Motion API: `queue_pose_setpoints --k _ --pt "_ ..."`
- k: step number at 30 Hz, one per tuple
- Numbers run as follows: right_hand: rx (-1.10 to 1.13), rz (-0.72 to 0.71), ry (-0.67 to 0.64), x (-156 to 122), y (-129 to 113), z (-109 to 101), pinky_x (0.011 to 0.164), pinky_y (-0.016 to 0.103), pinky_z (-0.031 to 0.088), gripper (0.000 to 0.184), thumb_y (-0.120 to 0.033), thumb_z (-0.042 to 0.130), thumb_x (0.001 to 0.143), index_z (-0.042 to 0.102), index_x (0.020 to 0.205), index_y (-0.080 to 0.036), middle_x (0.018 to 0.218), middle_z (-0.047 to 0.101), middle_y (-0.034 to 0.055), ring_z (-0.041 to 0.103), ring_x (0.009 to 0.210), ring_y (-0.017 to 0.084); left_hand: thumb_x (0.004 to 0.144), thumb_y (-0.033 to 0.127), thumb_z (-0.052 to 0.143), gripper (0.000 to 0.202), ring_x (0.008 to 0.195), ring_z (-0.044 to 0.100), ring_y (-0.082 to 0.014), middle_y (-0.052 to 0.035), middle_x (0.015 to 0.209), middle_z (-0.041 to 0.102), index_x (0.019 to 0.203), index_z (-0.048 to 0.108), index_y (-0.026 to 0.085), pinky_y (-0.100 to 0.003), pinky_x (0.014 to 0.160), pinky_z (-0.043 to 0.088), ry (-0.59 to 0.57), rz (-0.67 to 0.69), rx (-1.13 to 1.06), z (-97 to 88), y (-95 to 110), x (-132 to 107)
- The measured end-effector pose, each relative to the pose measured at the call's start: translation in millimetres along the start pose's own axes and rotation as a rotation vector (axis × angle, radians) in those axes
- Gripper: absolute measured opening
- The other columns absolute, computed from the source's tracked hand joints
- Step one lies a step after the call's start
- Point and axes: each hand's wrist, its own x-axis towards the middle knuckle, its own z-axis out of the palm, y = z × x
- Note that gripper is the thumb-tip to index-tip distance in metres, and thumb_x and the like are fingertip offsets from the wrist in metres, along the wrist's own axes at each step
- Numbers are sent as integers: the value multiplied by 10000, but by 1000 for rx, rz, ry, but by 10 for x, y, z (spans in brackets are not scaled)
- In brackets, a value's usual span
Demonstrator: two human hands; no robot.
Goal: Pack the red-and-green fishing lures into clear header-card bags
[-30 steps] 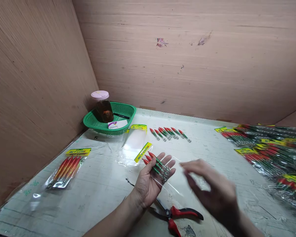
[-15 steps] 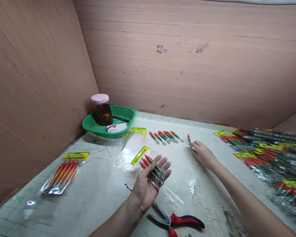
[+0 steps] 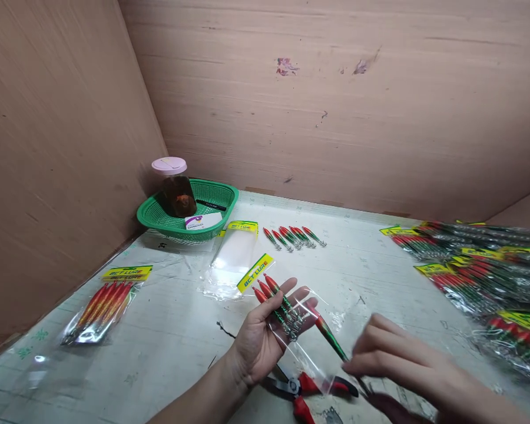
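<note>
My left hand [image 3: 260, 335], palm up, has its thumb closed over a clear plastic bag with a yellow BCT LURE header [image 3: 255, 274]. Several red-and-green fishing lures [image 3: 271, 287] lie across that palm with the bag, hooks towards the fingers. My right hand [image 3: 393, 356], somewhat blurred, pinches one more red-and-green lure [image 3: 327, 333] by its hook end. This lure's red tip points up and left, close to my left fingertips and the bag's open end. Red-handled pliers [image 3: 298, 386] lie below, partly hidden by the bag.
Loose lures [image 3: 294, 237] lie in a row at the back, beside a stack of bags [image 3: 234, 253]. A green basket [image 3: 145, 221] holds a lidded jar [image 3: 176, 194]. Packed lures lie left [image 3: 106, 303] and in a pile right [image 3: 472, 277]. Wooden walls [image 3: 247, 94] enclose the table.
My right hand has come back from the rear of the table towards me, bringing the lure close to the bag. The left hand keeps its hold; the view has shifted slightly.
</note>
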Motion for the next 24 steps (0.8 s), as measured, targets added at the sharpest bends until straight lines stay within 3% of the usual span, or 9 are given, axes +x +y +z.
queue_pose_setpoints --k 6,11,15,20,24 --pt "-238 62 133 46 90 231 631 316 476 251 -249 539 876 605 1106 -172 937 634 114 544 786 192 878 196 519 344 1038 635 -297 -173 1136 656 1204 546 90 -441 942 465 5 -9 26 51 -20 -52" --pt "-197 106 264 81 22 361 639 299 417 140 -112 545 844 607 954 -172 776 635 45 526 711 166 897 200 489 317 1004 652 -290 -156 1126 667 1190 541 91 -427 905 496 -2 13 5 64 -12 -35" --pt "-182 143 337 166 -43 422 657 301 387 93 -118 554 837 596 817 -198 738 630 13 519 683 148 903 205 486 327 1031 641 -284 -143 1140 663 1211 524 103 -426 920 491 -6 22 -16 53 -17 -23" --pt "-212 168 421 193 -69 472 725 318 381 112 -77 556 813 600 807 -179 742 620 15 507 717 144 897 200 495 399 1033 640 -285 -152 1111 671 1280 465 90 -421 931 483 21 17 -19 72 -21 -44" --pt "-235 229 445 154 7 524 671 306 381 123 -92 551 839 622 867 -188 742 576 28 485 710 149 903 196 485 436 1019 647 -278 -154 1094 677 1321 421 89 -410 907 496 10 9 -1 84 -23 -48"
